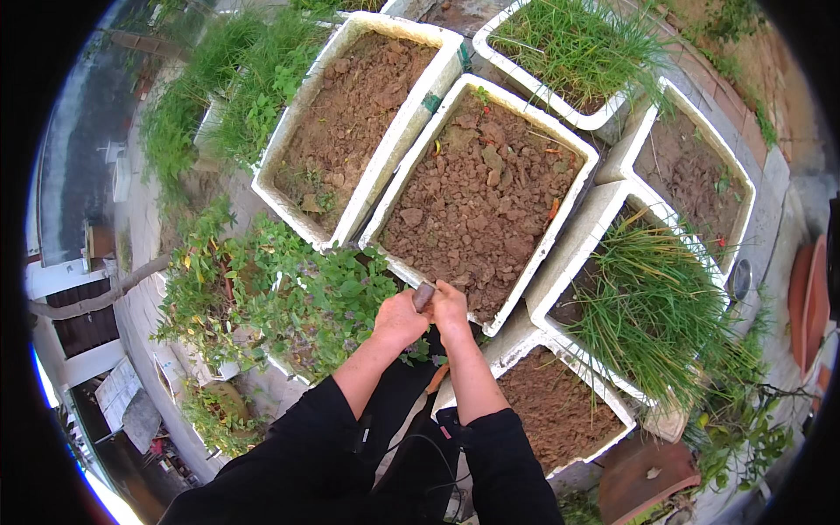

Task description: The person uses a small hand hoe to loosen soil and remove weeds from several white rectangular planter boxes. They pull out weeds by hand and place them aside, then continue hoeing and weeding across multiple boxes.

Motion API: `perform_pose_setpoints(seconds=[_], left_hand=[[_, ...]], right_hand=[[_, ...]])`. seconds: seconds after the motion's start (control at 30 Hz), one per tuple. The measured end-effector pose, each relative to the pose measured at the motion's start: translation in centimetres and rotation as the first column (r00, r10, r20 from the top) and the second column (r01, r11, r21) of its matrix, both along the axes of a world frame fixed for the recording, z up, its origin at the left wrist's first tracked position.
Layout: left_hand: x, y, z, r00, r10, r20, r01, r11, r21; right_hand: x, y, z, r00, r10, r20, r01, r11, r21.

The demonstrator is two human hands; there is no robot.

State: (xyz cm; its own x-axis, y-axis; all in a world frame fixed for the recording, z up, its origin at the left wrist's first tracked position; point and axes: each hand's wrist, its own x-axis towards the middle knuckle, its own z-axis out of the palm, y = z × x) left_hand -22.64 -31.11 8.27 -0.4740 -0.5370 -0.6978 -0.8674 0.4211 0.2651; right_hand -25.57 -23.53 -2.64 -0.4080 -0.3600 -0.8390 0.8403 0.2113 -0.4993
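Note:
My left hand [401, 319] is closed around a short brown handle [423, 296], which looks wooden, and its blunt end sticks up past the fist. Close against it, my right hand [450, 305] has its fingers curled beside the handle. Whatever is between the two hands is hidden by the fingers. Both are at the near edge of a white foam box [430, 125] filled with loose, clumpy brown soil [469, 216]. A few red and orange bits and a small green sprig lie on that soil.
Another soil-filled foam box [401, 141] stands to the left. Boxes of grassy plants [577, 52] and long green leaves [656, 302] are at the back and right. Leafy purple-flowered plants [308, 282] crowd my left side. A soil box [558, 407] and a terracotta piece [646, 479] lie right.

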Motion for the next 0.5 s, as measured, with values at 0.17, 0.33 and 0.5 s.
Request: perform_pose_setpoints(seconds=[0.17, 0.33, 0.5], left_hand=[[-0.3, -1.2, 0.3, 0.994, 0.089, -0.065, -0.091, 0.995, -0.032], [-0.6, -1.7, 1.4, 1.000, 0.002, 0.029, -0.001, 1.000, -0.025], [-0.7, -2.0, 1.7, 0.994, -0.067, 0.092, 0.070, 0.997, -0.029]], right_hand=[[0.2, -0.9, 1.2, 0.992, -0.110, 0.063, 0.117, 0.985, -0.126], [-1.0, -1.0, 5.4, 0.953, -0.106, 0.283, 0.145, 0.982, -0.123], [-1.4, -2.5, 7.6, 0.995, 0.098, 0.014, -0.095, 0.984, -0.149]])
